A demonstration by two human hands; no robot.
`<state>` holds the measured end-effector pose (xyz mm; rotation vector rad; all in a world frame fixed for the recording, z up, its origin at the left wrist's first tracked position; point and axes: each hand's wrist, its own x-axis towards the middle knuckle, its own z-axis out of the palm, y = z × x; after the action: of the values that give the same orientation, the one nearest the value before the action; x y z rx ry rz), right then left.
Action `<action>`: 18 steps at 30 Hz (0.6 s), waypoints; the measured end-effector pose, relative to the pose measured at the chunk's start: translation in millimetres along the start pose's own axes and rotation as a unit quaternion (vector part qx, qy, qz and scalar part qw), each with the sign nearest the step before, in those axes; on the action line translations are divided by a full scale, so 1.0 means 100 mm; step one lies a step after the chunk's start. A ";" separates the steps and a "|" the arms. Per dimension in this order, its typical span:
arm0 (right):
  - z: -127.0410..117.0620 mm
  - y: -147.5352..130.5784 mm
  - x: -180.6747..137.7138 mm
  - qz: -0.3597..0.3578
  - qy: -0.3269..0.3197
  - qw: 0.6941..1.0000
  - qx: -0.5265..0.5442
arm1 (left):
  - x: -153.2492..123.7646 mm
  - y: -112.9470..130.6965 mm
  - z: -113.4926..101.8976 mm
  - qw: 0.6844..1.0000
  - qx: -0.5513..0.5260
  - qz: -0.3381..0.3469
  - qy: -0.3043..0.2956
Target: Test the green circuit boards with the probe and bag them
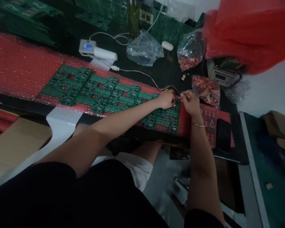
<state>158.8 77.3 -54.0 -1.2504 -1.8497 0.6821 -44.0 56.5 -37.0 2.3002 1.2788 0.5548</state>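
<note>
A row of green circuit boards (97, 88) lies on a long strip of red bubble wrap (19, 68) across the dark bench. My left hand (166, 98) is closed in a pinch at the top right corner of the last board (167, 118). My right hand (191, 102) is closed too, close beside the left, at the edge of the red wrap. What the fingers pinch is too small to make out; a thin cable (142, 74) runs up to that spot. A bangle sits on my right wrist.
Behind the boards lie a white handheld device with a small screen (95, 50), a clear plastic bag (144, 49), bags of reddish parts (191, 52), and a grey meter (222, 76). Bunched red wrap (249, 34) fills the top right. Cardboard (16, 142) sits lower left.
</note>
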 end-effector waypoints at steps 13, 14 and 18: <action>0.01 -0.02 -0.01 -0.006 -0.006 1.000 -0.004 | -0.11 0.10 0.04 0.996 0.053 -0.004 0.066; 0.01 -0.01 0.00 -0.006 -0.003 1.000 -0.003 | -0.18 0.10 0.03 0.996 0.062 0.020 0.067; 0.00 -0.06 0.03 -0.007 0.006 1.000 0.011 | -0.43 0.08 0.01 0.986 0.119 0.114 0.026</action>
<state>155.5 77.7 -48.3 -1.2243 -1.8340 0.6836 -59.0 15.3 -38.7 2.6699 1.1652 0.5670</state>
